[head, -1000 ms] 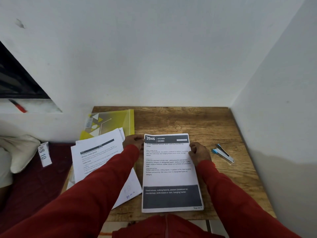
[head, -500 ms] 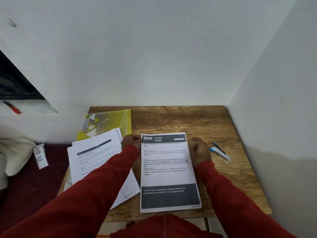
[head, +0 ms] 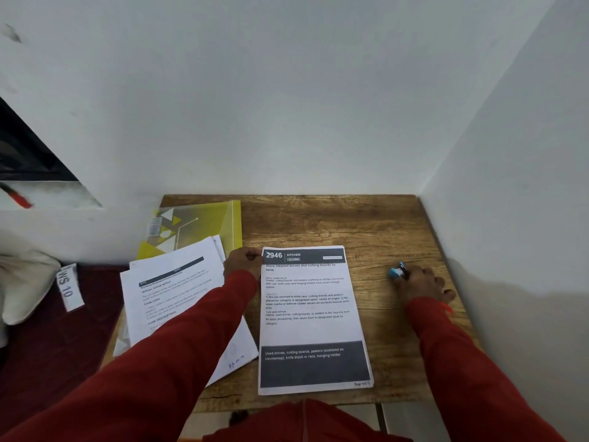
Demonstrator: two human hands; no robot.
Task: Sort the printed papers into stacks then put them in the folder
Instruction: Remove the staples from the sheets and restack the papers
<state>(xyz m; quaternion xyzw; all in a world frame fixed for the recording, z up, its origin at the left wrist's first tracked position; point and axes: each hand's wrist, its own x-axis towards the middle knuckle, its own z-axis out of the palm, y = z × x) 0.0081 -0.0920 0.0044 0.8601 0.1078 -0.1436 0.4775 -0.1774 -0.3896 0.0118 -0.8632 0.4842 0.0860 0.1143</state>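
A stack of printed papers [head: 310,327] headed "2946 KITCHEN" lies squared in the middle of the wooden table [head: 350,224]. My left hand [head: 242,260] pinches its top left corner. A looser pile of printed papers [head: 172,291] lies fanned at the left, partly under my left sleeve. Behind that pile sits a yellow plastic folder [head: 204,223], lying flat. My right hand [head: 420,282] is off to the right of the stack, fingers curled round a small blue and silver stapler [head: 396,271].
White walls close in the table at the back and the right. A dark red surface [head: 47,339] with a white cushion [head: 22,282] and a "WS 10" label [head: 67,287] lies to the left. The table's front edge is near my body.
My right hand left the stack's right edge, moved right and closed round the stapler. My left hand stayed at the stack's top left corner.
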